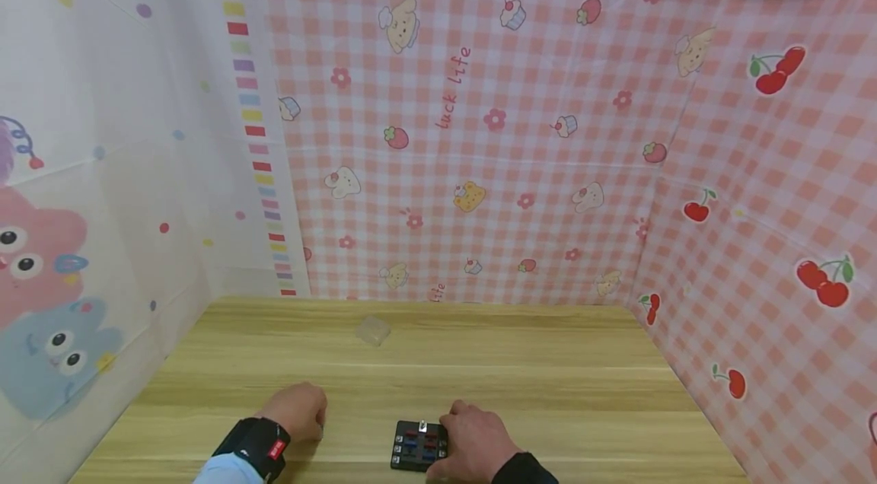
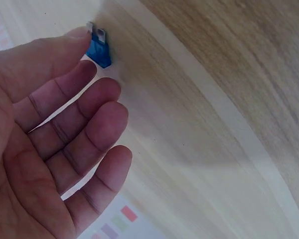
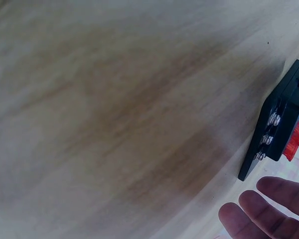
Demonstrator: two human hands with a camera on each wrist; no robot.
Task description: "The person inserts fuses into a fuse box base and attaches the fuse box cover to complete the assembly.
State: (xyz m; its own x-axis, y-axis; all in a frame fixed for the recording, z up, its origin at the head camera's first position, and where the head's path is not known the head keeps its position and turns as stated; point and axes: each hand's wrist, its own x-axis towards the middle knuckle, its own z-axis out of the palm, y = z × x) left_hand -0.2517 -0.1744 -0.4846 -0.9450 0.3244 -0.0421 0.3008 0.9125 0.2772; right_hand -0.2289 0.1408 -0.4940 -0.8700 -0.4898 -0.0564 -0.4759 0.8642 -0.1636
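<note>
A black fuse box (image 1: 404, 463) lies on the wooden table near its front, with red and blue blade fuses in its middle and metal screw terminals along its sides. My right hand (image 1: 477, 444) grips the box by its right side, thumb at the near corner and fingers at the far one. In the right wrist view the box (image 3: 254, 154) shows edge-on, partly cut off by the frame. To the left, my left hand (image 1: 298, 409) is low over the table. It pinches a blue blade fuse (image 2: 98, 51) at the thumb tip, two metal prongs showing.
A small clear plastic piece (image 1: 373, 330) lies toward the back of the wooden table (image 1: 548, 362). Patterned cloth walls (image 1: 479, 164) stand along the back and both sides.
</note>
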